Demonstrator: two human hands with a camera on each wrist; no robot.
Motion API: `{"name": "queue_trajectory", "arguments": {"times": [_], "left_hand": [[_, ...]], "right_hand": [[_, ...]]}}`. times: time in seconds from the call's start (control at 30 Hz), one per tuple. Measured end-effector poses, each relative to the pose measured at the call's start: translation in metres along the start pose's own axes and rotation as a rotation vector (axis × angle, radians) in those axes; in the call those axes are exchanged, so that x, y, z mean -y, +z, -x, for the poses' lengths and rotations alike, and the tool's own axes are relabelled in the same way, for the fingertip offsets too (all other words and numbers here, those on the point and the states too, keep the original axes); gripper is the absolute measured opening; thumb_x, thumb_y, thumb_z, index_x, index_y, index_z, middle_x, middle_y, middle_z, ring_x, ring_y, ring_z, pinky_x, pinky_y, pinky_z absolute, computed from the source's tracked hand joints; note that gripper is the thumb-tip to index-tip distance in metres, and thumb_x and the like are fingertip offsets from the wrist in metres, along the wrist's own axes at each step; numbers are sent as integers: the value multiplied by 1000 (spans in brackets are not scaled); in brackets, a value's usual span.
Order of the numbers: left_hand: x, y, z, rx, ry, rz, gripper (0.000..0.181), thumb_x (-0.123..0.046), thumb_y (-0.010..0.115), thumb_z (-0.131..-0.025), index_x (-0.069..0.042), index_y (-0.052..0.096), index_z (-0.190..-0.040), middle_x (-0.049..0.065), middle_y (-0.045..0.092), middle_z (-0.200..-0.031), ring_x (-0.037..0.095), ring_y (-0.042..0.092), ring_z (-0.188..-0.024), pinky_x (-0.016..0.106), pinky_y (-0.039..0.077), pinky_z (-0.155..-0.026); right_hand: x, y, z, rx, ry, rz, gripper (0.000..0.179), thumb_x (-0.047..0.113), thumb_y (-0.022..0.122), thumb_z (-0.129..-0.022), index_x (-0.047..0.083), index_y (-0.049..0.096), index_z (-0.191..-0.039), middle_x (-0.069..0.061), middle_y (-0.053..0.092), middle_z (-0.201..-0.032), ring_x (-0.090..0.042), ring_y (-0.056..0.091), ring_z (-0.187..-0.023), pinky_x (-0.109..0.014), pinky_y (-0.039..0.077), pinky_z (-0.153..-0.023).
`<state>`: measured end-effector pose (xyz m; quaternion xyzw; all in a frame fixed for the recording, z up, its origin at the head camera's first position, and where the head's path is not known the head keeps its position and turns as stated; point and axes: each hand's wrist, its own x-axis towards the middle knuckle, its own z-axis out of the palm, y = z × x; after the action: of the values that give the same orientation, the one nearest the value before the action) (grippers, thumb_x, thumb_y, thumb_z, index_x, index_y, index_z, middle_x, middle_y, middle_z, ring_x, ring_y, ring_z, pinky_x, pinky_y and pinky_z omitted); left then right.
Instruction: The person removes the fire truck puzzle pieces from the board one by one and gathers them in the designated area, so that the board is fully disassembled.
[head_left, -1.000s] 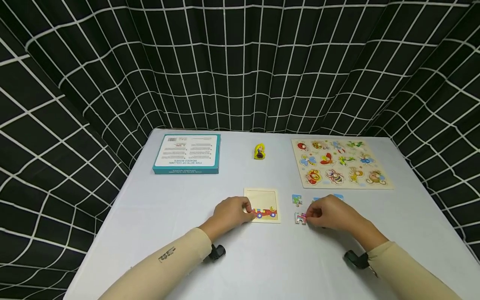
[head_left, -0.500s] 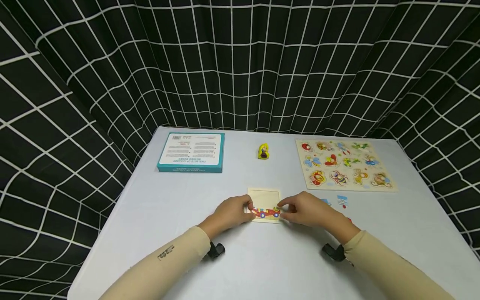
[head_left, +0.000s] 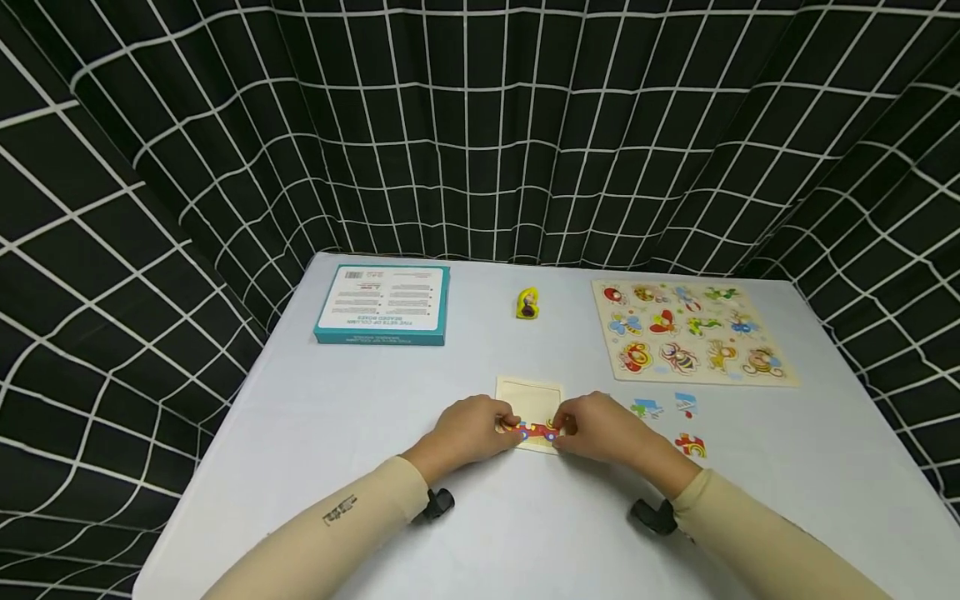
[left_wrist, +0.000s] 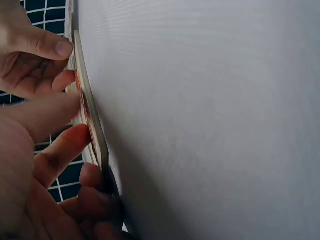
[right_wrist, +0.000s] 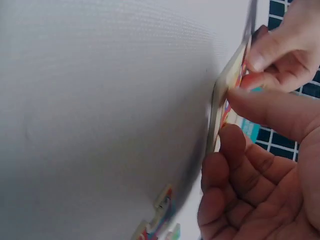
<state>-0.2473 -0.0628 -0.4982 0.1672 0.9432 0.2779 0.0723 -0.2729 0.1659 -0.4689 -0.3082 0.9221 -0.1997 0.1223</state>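
A small wooden jigsaw board (head_left: 528,392) lies on the white table, its lower part filled with pieces that show a red car (head_left: 537,431). My left hand (head_left: 468,429) grips the board's left side, thumb and forefinger over the car pieces. On the right side, my right hand (head_left: 600,427) has its thumb and forefinger against the board edge and the car's end. The fingers cover parts of the car. Loose jigsaw pieces lie right of that hand: a blue one (head_left: 686,404), a blue-green one (head_left: 647,408) and a red-yellow one (head_left: 690,444).
At the back left lies a teal box (head_left: 381,304) with printed text. A yellow toy figure (head_left: 527,303) stands at the back middle. A wooden insect puzzle (head_left: 690,331) lies at the back right. Black gridded cloth (head_left: 465,125) hangs behind the table.
My right hand has left the loose pieces and come left to the board. The left hand has slid slightly right over the car pieces. The board now sits slightly turned.
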Motion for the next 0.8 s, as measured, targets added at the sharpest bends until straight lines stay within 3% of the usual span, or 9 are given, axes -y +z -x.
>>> {"name": "queue_trajectory", "arguments": {"times": [0.23, 0.53, 0.63, 0.8], "left_hand": [[-5, 1, -1, -33, -15, -6, 12, -34, 78, -82, -27, 69, -81, -19, 60, -75, 4, 52, -67, 27, 41, -59], [0, 5, 0, -31, -35, 26, 13, -34, 79, -81, -28, 67, -81, -20, 59, -75, 5, 52, -69, 27, 41, -61], [0, 5, 0, -32, -38, 31, 12, -36, 79, -82, -29, 69, -83, -21, 61, -79, 4, 53, -71, 27, 41, -63], [0, 3, -1, -15, -41, 42, 12, -36, 78, -82, -29, 70, -86, -20, 64, -85, 5, 53, -73, 28, 42, -64]], "right_hand": [[-3, 2, 1, -8, 3, -59, 25, 18, 85, -74, 12, 62, -83, 9, 53, -65, -8, 48, -59, -27, 42, -55], [0, 4, 4, -50, 24, -12, 31, 23, 87, -69, 16, 60, -82, 9, 53, -73, -9, 47, -67, -28, 42, -62], [-9, -6, 17, -46, 0, -37, 27, 21, 85, -69, 17, 61, -81, 9, 54, -71, -8, 48, -66, -27, 43, -60], [-49, -33, 61, 64, -13, -148, 28, 19, 86, -69, 17, 61, -81, 7, 56, -71, -6, 50, -66, -25, 44, -58]]}}
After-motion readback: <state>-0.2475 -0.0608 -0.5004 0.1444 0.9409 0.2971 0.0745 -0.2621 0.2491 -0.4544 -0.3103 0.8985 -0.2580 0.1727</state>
